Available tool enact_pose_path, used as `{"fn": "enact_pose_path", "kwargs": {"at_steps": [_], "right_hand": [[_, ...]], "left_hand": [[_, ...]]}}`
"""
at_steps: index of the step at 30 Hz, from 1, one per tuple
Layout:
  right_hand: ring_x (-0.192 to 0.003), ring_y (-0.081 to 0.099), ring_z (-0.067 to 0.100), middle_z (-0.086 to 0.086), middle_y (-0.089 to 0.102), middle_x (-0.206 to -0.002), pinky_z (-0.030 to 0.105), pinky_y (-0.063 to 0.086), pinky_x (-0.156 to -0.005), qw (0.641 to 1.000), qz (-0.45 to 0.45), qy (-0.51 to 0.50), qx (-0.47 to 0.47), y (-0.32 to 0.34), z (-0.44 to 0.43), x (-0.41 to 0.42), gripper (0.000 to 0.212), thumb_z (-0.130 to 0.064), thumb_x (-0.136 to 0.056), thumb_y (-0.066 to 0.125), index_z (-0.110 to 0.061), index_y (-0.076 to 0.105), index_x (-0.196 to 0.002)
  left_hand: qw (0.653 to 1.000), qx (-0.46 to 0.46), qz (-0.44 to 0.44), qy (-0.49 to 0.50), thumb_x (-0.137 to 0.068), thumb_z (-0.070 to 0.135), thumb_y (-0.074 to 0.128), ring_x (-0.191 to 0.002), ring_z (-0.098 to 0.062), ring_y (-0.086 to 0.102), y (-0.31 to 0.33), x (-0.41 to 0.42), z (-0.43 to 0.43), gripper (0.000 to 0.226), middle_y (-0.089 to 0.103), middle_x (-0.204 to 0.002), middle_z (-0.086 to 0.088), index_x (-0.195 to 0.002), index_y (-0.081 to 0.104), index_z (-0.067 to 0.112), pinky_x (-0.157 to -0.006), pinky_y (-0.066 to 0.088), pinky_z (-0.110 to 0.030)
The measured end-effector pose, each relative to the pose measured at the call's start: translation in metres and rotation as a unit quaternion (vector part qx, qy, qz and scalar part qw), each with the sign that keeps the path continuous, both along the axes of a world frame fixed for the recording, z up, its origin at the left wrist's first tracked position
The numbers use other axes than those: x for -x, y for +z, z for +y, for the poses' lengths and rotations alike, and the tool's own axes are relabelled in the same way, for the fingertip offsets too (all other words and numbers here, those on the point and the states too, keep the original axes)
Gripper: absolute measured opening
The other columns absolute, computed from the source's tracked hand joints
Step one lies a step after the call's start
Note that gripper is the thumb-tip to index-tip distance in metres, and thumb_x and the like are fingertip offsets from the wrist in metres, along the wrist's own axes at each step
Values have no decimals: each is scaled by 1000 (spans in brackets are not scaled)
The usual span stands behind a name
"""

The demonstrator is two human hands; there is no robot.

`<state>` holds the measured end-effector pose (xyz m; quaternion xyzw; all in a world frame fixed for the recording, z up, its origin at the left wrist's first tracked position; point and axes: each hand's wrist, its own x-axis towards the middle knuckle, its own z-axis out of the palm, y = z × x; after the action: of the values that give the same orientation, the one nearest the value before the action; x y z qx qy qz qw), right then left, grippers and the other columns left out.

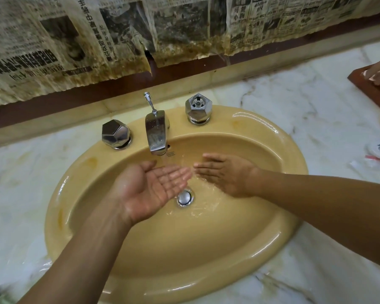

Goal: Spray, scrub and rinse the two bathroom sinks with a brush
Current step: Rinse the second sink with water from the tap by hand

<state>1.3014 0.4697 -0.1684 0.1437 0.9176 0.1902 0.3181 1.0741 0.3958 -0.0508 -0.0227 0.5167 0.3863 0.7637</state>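
So the mustard-yellow oval ceramic sink (206,270) sits in the white marble surface (316,106), chrome spout (155,132) at 12 o'clock, running. Both hands spread, holding nothing — left hand (154,185) palm-up under the stream, right hand (226,172) at its 3 o'clock, fingertips nearly meeting above the round metal drain (184,197). Only shallow flowing water inside — no brush in view.

Left hand (150,190) and right hand (227,175) bare, wet, glistening; forearms (86,251) bare to frame edge.
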Motion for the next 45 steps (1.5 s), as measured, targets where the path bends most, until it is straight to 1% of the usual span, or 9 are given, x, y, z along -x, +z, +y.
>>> {"fn": "enact_pose_path", "kwargs": {"at_steps": [6, 21, 30, 33, 35, 37, 39, 42, 45], "right_hand": [[-155, -20, 15, 0, -22, -167, 48, -25, -120, 996, -8, -70, 55, 2, -15, 8, 76, -58, -106, 20, -16, -9, -162], [-129, -52, 28, 16, -52, -142, 52, -31, -114, 990, 72, -39, -113, 30, 21, 24, 71, -48, -107, 2, -4, -40, -142], [-152, -28, 13, -1, -30, -164, 46, -15, -125, 941, -42, -257, 217, 25, -44, -27, 78, -64, -102, 10, -20, -16, -161], [-154, 23, 22, 2, 20, -169, 39, 21, -125, 818, 72, -405, 401, 36, -66, -3, 59, -47, -106, 33, -18, 36, -157], [-115, 64, 31, 11, 68, -127, 36, 50, -101, 680, 226, -497, 489, 47, -71, 26, 34, -32, -106, 46, -9, 70, -112], [-82, 71, 31, 15, 73, -93, 35, 57, -80, 454, 399, -587, 539, 59, -73, 61, 35, -27, -107, 50, -4, 72, -94], [-71, 70, 29, 20, 71, -85, 34, 61, -69, 215, 496, -643, 542, 69, -67, 90, 44, -29, -109, 46, 8, 69, -101], [-69, 70, 28, 19, 71, -75, 33, 62, -61, -37, 528, -645, 551, 81, -55, 124, 42, -25, -109, 46, 7, 67, -91], [-67, 70, 26, 16, 71, -70, 35, 62, -61, -166, 518, -633, 551, 87, -44, 137, 40, -11, -105, 46, 5, 67, -75]], "left_hand": [[985, -69, -51, 153, -109, 24, 33, -124, -41, 63, 6, 5, 8, 48, 64, -131, -29, -139, 49, -10, -110, 45, -49], [994, -62, -31, 85, -109, 30, 31, -127, -39, 62, 5, 3, 1, 51, 65, -131, -27, -139, 53, -5, -116, 40, -45], [992, -89, 32, 87, -110, 26, 33, -122, -34, 66, -2, 37, -7, 46, 70, -125, -23, -125, 60, -7, -112, 44, -46], [917, -161, 359, -72, -110, 29, 42, -111, -19, 72, -14, 61, -37, 35, 77, -113, -4, -121, 69, 8, -107, 49, -41], [660, -285, 644, -260, -107, 34, 47, -108, -17, 69, -35, 90, -57, 32, 75, -113, 7, -118, 73, 20, -100, 49, -35], [410, -390, 705, -429, -99, 31, 43, -112, -24, 67, -51, 119, -68, 39, 72, -120, 2, -118, 73, 18, -103, 41, -32], [250, -428, 699, -516, -91, 31, 42, -119, -27, 67, -64, 141, -74, 45, 72, -124, -3, -117, 75, 15, -116, 24, -35], [160, -351, 678, -625, -97, 45, 35, -151, -25, 34, -72, 133, -73, 64, 39, -161, -7, -150, 50, 12, -125, -3, -41], [144, -240, 622, -731, -105, 61, 15, -147, -15, -31, -85, 115, -65, 78, -29, -162, 0, -160, -13, 14, -123, -21, -47]]}}
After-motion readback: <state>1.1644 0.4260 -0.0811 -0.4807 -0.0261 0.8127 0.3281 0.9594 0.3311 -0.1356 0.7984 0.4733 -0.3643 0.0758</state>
